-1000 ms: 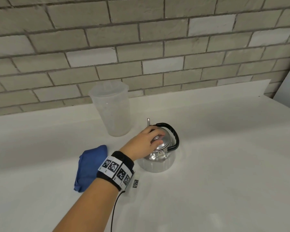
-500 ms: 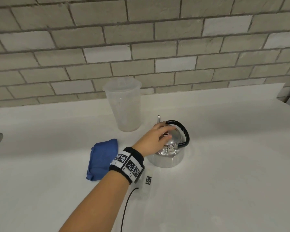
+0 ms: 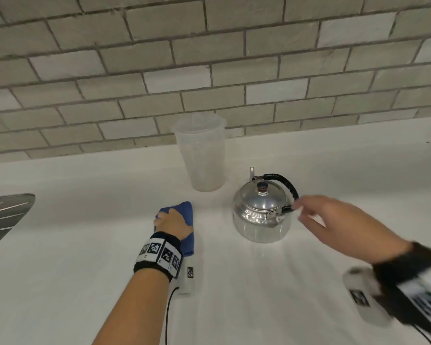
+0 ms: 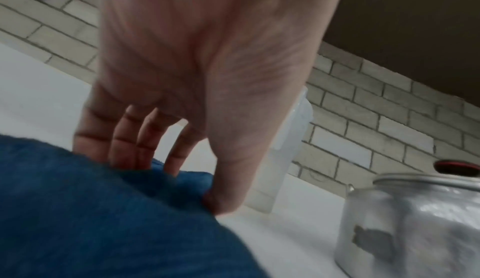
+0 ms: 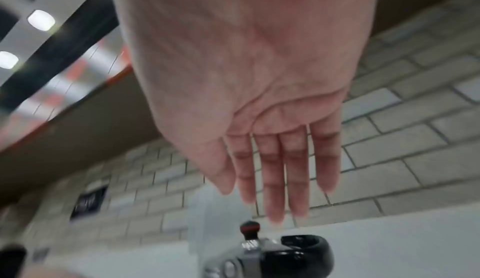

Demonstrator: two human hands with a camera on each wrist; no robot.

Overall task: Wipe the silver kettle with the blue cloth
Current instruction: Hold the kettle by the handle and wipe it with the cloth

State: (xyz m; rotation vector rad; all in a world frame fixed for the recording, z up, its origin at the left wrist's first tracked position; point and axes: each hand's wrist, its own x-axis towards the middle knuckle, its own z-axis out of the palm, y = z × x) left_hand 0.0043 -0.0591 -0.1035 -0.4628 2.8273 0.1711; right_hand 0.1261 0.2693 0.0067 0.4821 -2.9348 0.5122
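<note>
the left hand (image 3: 172,223) lay palm-down on the blue cloth (image 3: 184,215), fingers (image 4: 130,144) reaching over its far edge and the thumb tucked against the near fold, as if gathering it; whether the grip had fully closed could not be told. the right hand (image 3: 334,222) hung above the counter with fingers (image 5: 272,171) straight and together, holding nothing, its tips near the black handle (image 3: 285,185) of the silver kettle (image 3: 261,215), just short of touching as far as the blur allowed.

the cloth sat bunched on the white counter (image 3: 85,282), left of the kettle and apart from it. the kettle stood upright, lid on with its dark knob (image 3: 262,186) on top, handle folded toward the right. a translucent plastic jug (image 3: 200,155) stood behind, between cloth and kettle, near the brick wall (image 3: 209,58); a metal draining board (image 3: 5,212) showed at the far left.

the cloth looked soft and limp, so a full-handed scoop of its bulk would likely serve better than a fingertip pinch. the kettle seemed thin-walled, light and polished, so it would probably slide or turn under wiping pressure; steadying it by the handle or the knob looked the surest hold, since the smooth body offered little purchase.
</note>
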